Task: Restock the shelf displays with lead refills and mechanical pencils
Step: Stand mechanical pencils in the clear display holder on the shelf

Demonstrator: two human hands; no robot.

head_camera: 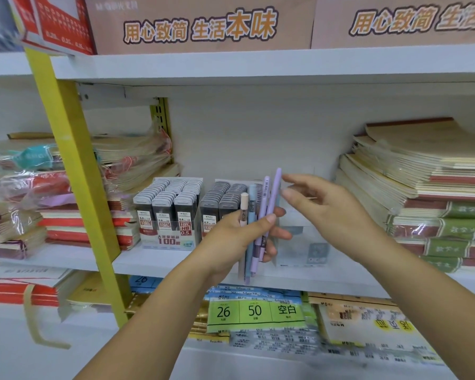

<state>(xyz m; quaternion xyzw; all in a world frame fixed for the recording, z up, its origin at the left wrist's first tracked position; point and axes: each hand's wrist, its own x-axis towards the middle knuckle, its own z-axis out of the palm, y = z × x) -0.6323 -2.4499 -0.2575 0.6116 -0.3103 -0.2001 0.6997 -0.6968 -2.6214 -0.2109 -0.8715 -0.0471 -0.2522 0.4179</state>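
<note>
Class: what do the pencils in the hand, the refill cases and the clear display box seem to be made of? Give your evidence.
Mechanical pencils: probably plastic, matte pastel barrels with printed marks. Lead refill cases: likely hard plastic, smooth grey caps, dark bodies. Display box: clear plastic, perhaps acrylic; the white shelf shows through it.

Lead refill boxes stand on the shelf behind the pencils, notebook stacks to their right.

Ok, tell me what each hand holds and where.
The left hand grips a bunch of mechanical pencils around their middles. The right hand holds nothing; its straight fingers are beside the pencil tops.
</note>
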